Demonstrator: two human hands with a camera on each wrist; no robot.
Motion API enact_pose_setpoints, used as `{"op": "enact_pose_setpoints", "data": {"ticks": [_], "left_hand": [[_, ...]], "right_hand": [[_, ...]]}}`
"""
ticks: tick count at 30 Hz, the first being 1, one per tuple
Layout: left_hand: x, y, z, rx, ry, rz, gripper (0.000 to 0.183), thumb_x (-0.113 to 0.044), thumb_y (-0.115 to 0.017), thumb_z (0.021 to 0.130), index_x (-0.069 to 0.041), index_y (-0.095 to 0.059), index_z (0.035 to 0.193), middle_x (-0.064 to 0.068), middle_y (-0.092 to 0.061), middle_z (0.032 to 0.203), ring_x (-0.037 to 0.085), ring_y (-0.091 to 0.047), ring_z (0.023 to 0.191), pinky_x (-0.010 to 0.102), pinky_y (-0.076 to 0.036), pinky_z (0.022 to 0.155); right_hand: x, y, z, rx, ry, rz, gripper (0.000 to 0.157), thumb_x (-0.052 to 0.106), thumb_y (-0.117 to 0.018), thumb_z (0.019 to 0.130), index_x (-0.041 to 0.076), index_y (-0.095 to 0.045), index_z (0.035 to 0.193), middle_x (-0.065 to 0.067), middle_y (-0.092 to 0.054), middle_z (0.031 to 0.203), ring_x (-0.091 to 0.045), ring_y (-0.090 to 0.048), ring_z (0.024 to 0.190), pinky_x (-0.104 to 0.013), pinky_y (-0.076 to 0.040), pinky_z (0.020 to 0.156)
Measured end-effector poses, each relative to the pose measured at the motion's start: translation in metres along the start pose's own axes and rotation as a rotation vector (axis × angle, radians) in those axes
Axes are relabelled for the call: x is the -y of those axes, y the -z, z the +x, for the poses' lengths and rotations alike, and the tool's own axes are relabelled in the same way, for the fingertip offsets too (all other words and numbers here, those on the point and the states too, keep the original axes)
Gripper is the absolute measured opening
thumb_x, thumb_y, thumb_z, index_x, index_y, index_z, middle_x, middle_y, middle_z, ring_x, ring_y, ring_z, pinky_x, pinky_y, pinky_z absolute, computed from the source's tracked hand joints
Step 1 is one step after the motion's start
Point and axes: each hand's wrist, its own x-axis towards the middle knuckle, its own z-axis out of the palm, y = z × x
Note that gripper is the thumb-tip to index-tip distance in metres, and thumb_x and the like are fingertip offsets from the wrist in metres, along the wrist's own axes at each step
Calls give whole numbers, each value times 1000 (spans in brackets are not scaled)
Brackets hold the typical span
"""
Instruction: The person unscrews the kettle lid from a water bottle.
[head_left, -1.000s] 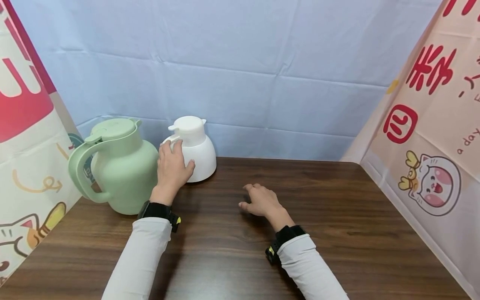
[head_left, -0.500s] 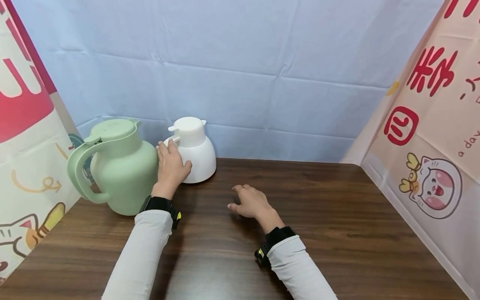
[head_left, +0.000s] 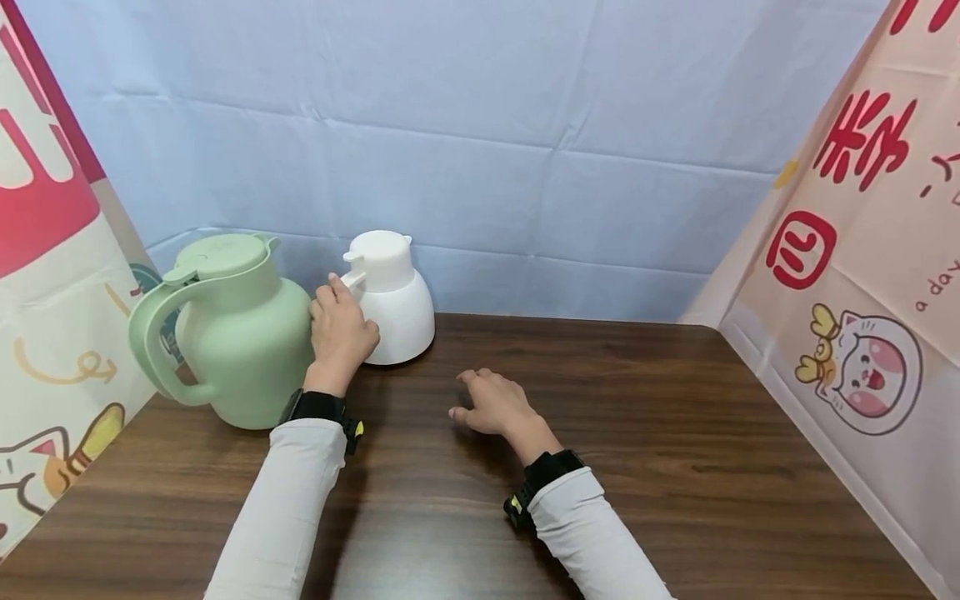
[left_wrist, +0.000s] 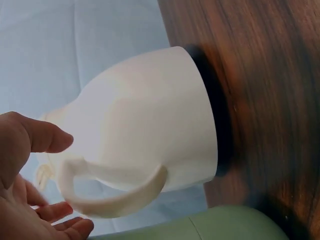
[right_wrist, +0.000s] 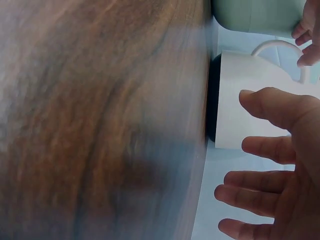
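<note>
Brown tabletop (head_left: 675, 433), white jug (head_left: 401, 321) near left fingers (left_wrist: 55, 212).

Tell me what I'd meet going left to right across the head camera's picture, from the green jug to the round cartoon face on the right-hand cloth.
Green jug, left hand, white jug, right hand, cartoon face.

two jugs (head_left: 243, 350) (head_left: 397, 321), two hands (head_left: 341, 329) (head_left: 495, 406), one table (head_left: 675, 450)
</note>
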Motion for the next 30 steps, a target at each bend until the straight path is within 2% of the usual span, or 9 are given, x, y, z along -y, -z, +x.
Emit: {"op": "enact_pose_setpoints", "data": {"ticks": [4, 8, 14, 17, 21, 23, 25, 28, 30], "left_hand": [[-6, 3, -1, 9, -19, 7, 66, -6, -47, 77, 18, -20, 133, 33, -25, 115, 42, -26, 98, 51, -38, 77], [-6, 6, 0, 5, -7, -60, 54, -5, -49, 75, 17, -33, 121, 33, -24, 117, 43, -25, 102, 53, -38, 79], [2, 3, 2, 17, 44, -202, 52, -4, -46, 79, 11, -28, 126, 31, -38, 115, 42, -42, 98, 55, -41, 84], [7, 1, 4, 23, 60, -283, 48, -6, -46, 82, 10, -34, 126, 30, -44, 115, 42, -44, 101, 54, -42, 86], [12, 0, 5, 142, 67, -360, 40, -12, -46, 87, 8, -39, 122, 27, -48, 116, 39, -45, 105, 54, -42, 86], [13, -1, 5, 218, 62, -400, 39, -14, -43, 90, 7, -35, 122, 27, -46, 116, 38, -45, 105, 55, -41, 87], [14, -3, 5, 265, 57, -450, 39, -15, -40, 92, 7, -29, 123, 28, -44, 118, 38, -43, 107, 56, -39, 88], [14, -9, 4, 266, 43, -469, 39, -15, -38, 93, 7, -24, 123, 29, -42, 117, 38, -43, 106, 56, -39, 87], [15, -14, 2, 228, 39, -450, 39, -14, -37, 92, 7, -24, 122, 30, -42, 116, 38, -44, 104, 55, -40, 85]], "right_hand": [[0, 0, 0, 4, -1, 0, 58, 40, -59, 85, 10, -44, 133, -15, -48, 128, -27, -51, 105, -46, -48, 80], [-2, 0, -1, -1, 9, 7, 58, 39, -60, 85, 9, -45, 132, -16, -49, 127, -28, -52, 103, -46, -48, 79], [-4, -1, 0, 7, 16, 15, 58, 39, -59, 85, 9, -44, 132, -16, -49, 126, -28, -52, 104, -46, -48, 79], [-5, -2, 2, 9, 16, 15, 59, 40, -59, 85, 9, -44, 133, -16, -49, 126, -28, -52, 104, -46, -49, 78], [-6, -2, 5, 13, 16, 13, 59, 40, -59, 85, 8, -44, 133, -16, -49, 127, -28, -52, 104, -45, -49, 78], [-5, -1, 6, 14, 18, 17, 59, 39, -60, 85, 8, -44, 133, -16, -48, 127, -28, -51, 105, -45, -48, 79], [-4, -1, 9, 19, 22, 20, 59, 38, -60, 85, 7, -44, 133, -16, -48, 127, -28, -50, 106, -45, -48, 80], [-1, -2, 13, 30, 23, 17, 60, 37, -61, 84, 7, -44, 133, -16, -48, 127, -28, -49, 108, -46, -47, 82], [1, -4, 16, 45, 18, 7, 60, 37, -61, 84, 7, -43, 133, -17, -48, 128, -29, -49, 108, -47, -47, 83]]}}
